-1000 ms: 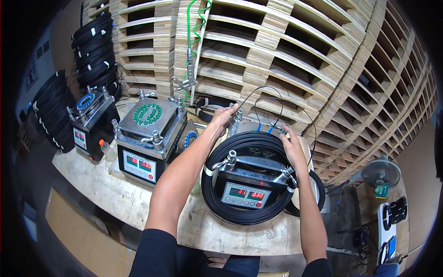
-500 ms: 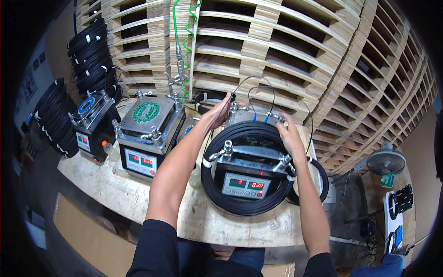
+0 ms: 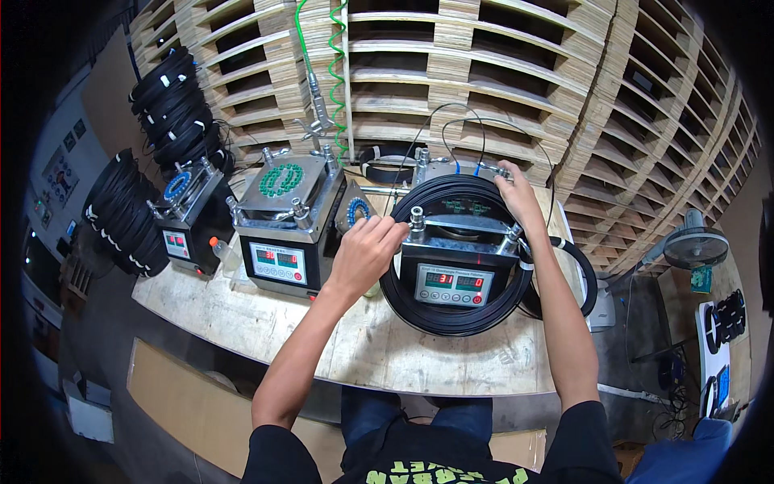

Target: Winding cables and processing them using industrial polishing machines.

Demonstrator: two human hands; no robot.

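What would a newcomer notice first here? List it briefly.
First, the big black cable coil ringing the metal machine at centre-right of the wooden bench, with the left hand and right hand on its rim. Behind rise stacked wooden pallets; a green spiral hose hangs at the top.

Middle tester (image 3: 284,218) crowds coil (image 3: 459,319) — seemingly.
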